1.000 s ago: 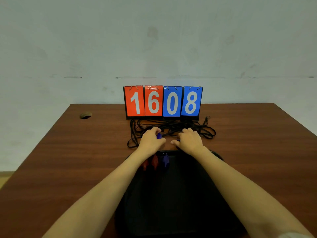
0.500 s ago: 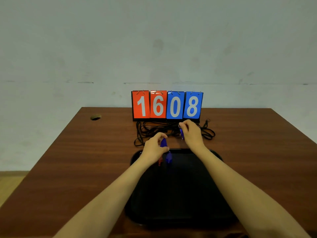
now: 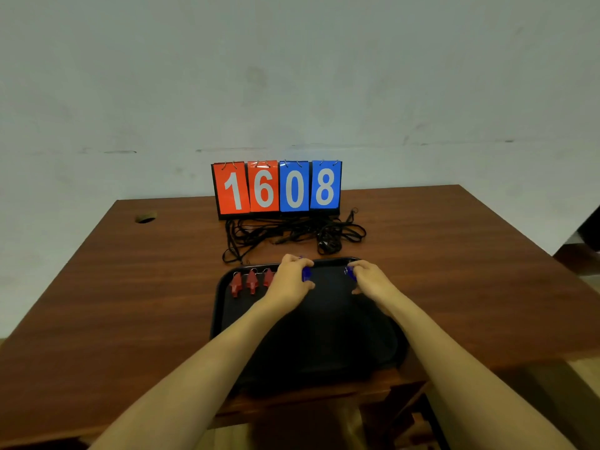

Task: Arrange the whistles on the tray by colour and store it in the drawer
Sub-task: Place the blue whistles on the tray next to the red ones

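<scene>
While you work along the far edge of the black tray, three red whistles already lie side by side at its far-left corner, so the red group looks placed. Your left hand is closed around a blue whistle, just right of the red row and low over the tray. Your right hand pinches a second blue whistle near the far-right corner; whether either one touches the tray surface, you cannot tell. Both blue pieces are not yet released.

Judgement: sorting is well along, with the blue group now going down. Black lanyard cords lie in a tangle beyond the tray, in front of the scoreboard; any whistles hidden among them cannot be made out. Storing the tray is still to do, and no drawer is in view.
</scene>
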Action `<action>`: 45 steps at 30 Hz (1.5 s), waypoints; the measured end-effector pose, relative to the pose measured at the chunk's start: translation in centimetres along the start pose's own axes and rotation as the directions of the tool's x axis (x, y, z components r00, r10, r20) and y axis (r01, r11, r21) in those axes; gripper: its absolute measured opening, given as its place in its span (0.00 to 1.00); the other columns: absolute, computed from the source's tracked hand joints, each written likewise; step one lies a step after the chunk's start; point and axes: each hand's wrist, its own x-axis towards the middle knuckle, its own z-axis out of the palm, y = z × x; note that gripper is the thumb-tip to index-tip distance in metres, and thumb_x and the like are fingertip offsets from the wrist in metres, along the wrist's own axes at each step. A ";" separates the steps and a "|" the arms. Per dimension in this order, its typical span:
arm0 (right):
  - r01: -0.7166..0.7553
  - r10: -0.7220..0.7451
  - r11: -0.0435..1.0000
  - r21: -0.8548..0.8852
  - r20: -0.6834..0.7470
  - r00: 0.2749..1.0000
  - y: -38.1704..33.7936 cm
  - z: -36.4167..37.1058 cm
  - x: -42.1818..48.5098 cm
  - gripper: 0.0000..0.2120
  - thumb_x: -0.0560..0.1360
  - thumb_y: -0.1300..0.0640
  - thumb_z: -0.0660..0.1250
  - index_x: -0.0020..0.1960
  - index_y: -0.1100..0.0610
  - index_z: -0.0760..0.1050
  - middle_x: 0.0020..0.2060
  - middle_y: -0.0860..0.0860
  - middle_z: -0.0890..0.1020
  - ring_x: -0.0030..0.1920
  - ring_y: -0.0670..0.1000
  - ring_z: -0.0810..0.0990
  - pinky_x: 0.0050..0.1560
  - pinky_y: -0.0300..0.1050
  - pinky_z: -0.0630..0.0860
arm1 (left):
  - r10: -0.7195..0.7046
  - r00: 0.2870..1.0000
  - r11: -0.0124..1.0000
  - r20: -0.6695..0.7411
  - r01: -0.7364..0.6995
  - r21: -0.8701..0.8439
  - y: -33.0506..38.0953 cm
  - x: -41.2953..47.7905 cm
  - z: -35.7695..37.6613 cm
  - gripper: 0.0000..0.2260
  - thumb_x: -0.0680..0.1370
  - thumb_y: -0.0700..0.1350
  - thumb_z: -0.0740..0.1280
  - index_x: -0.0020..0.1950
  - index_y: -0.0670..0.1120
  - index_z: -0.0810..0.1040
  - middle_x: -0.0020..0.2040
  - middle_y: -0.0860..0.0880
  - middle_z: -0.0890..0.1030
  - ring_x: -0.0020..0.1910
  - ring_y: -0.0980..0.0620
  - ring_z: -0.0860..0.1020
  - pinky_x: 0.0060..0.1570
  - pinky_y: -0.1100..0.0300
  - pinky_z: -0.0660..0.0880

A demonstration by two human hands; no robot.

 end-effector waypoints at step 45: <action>0.063 -0.069 0.949 0.309 0.008 0.998 2.4 2.6 -1.8 0.11 0.72 0.62 0.72 0.52 0.54 0.76 0.50 0.49 0.82 0.51 0.48 0.81 0.56 0.45 0.78 | 0.207 0.977 0.764 -0.053 -0.127 0.632 -5.0 2.2 2.1 0.18 0.80 0.53 0.58 0.69 0.49 0.68 0.68 0.51 0.73 0.69 0.50 0.65 0.66 0.50 0.53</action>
